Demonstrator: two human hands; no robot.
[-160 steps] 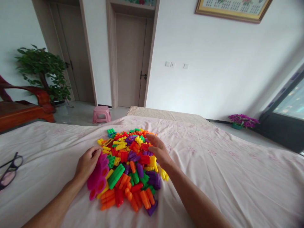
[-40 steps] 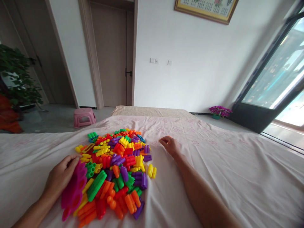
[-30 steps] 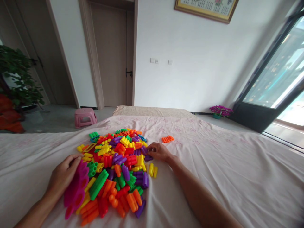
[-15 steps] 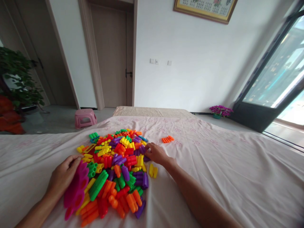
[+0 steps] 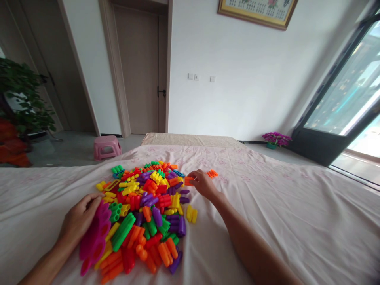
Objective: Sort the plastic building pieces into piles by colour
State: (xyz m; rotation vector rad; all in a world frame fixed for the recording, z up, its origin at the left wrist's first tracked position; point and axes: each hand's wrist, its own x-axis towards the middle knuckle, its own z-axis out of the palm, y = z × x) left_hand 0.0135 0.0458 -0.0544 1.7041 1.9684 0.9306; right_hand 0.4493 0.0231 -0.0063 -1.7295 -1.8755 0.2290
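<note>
Beside the multicoloured plastic-block pile (image 5: 147,199), the right hand (image 5: 204,184) pinches an orange tubular plastic block (image 5: 188,181), apparently a separating step next requiring clear travel, while the left hand (image 5: 82,213) grips a magenta scalloped plastic piece (image 5: 94,240).

A scalloped magenta piece (image 5: 94,242) stands slanted beside the multicoloured blocks (image 5: 157,216), an orange block (image 5: 188,181) held opposite.

Passage over cloth (image 5: 297,221) at right; obstacles: block pile (image 5: 157,216) leftward, loose orange piece (image 5: 212,173) beyond right hand (image 5: 203,184).
</note>
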